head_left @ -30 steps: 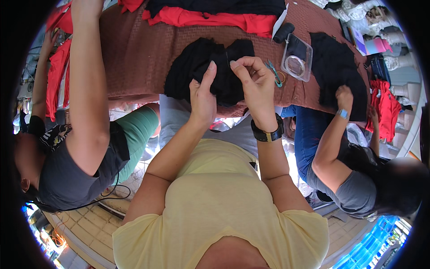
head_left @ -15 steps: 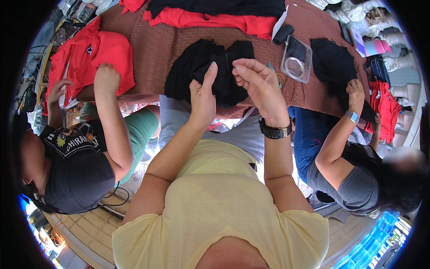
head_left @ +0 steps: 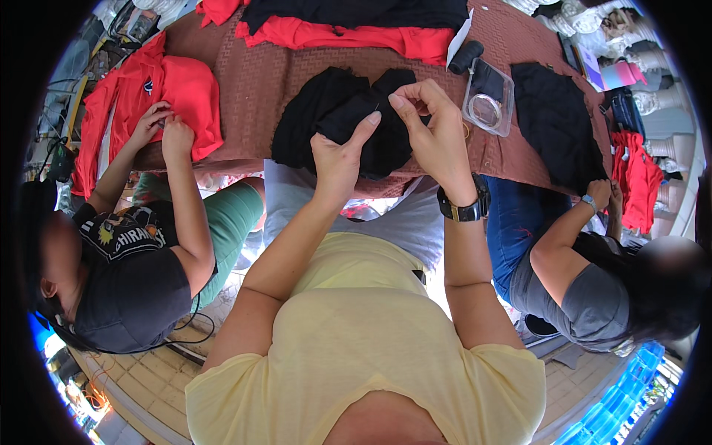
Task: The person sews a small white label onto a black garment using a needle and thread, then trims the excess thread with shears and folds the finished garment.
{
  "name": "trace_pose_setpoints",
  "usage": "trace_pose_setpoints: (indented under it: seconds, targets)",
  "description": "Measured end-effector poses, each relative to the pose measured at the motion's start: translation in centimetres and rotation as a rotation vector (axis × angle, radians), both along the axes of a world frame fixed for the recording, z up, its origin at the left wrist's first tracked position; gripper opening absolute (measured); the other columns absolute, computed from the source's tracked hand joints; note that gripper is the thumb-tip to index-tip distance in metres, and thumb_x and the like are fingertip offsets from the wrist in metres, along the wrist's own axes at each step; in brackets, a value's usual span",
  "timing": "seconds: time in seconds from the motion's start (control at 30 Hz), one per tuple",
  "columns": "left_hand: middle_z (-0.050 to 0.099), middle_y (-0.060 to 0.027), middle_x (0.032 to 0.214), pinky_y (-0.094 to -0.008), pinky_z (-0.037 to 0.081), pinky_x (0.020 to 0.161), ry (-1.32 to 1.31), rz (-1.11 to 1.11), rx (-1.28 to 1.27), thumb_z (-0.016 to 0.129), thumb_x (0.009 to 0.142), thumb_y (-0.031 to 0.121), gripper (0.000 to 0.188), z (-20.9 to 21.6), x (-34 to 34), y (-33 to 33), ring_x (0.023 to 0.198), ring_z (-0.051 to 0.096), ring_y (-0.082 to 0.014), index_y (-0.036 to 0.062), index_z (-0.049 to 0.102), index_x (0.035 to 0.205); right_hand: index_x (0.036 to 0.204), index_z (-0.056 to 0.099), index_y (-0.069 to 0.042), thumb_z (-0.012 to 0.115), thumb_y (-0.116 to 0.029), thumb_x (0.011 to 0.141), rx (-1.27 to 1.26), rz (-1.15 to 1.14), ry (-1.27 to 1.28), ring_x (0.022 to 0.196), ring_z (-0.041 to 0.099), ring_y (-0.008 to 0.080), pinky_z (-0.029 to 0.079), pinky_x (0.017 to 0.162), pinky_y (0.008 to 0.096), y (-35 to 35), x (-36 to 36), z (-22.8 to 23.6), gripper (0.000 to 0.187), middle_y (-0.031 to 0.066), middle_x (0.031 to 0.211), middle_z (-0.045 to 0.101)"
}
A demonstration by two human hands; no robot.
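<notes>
Head view: crumpled black cloth garment (head_left: pixel 302 122) lies on the table (head_left: pixel 248 100) covered in textured brown fabric, long axis left-to-right. Left hand (head_left: pixel 335 163), nearer, grip clamped on it; right hand (head_left: pixel 442 135), fingertips together at its right side, contents indeterminable.

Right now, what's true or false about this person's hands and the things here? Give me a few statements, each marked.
1. The left hand holds black cloth. True.
2. The dark watch is worn on the left wrist. False: it is on the right.
3. A clear box lies right of that cloth. True.
4. The tablecloth is blue. False: it is brown.
5. The right hand has thumb and forefinger close together. True.
</notes>
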State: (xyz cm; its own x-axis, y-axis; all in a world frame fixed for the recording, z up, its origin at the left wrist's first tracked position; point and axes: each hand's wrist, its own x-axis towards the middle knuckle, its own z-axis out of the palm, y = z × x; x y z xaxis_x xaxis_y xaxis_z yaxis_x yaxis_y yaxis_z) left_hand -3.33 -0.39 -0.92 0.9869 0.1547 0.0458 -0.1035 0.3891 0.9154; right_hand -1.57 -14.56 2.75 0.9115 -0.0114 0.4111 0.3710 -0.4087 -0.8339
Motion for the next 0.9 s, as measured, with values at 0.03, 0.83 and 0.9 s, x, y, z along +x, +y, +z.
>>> trace_pose_setpoints:
  seconds: [0.03, 0.83, 0.9]
  targets:
    - [0.074, -0.0028, 0.098, -0.0237, 0.052, 0.08, -0.005, 0.003, 0.014, 0.078, 0.088, 0.005, 0.017, -0.1, 0.0, 0.1, 0.086, 0.065, -0.0082, -0.003, 0.075, 0.103, 0.091, 0.069, 0.0, 0.07, -0.011, 0.09, -0.024, 0.007, -0.017, 0.078, 0.057, 0.0255, 0.046, 0.072, 0.0374, 0.0, 0.3, 0.0, 0.011, 0.0103, 0.083, 0.062]
    - [0.074, -0.004, 0.1, -0.0261, 0.053, 0.079, 0.104, -0.13, 0.089, 0.075, 0.092, 0.012, 0.018, -0.4, 1.1, 1.8, 0.088, 0.066, -0.0081, -0.0022, 0.075, 0.103, 0.087, 0.068, -0.001, 0.071, -0.009, 0.086, -0.184, 0.018, -0.143, 0.079, 0.054, 0.0328, 0.043, 0.071, 0.043, 1.8, 0.0, 0.5, 0.008, 0.0118, 0.08, 0.058]
    - [0.074, -0.003, 0.099, -0.0258, 0.053, 0.08, 0.166, -0.188, -0.052, 0.073, 0.094, 0.014, 0.017, 0.0, 1.1, 2.2, 0.089, 0.066, -0.0075, -0.0006, 0.075, 0.102, 0.087, 0.068, -0.002, 0.071, -0.008, 0.086, -0.179, -0.015, -0.102, 0.079, 0.053, 0.0324, 0.042, 0.07, 0.0433, 2.2, -1.1, 0.4, 0.007, 0.0116, 0.08, 0.057]
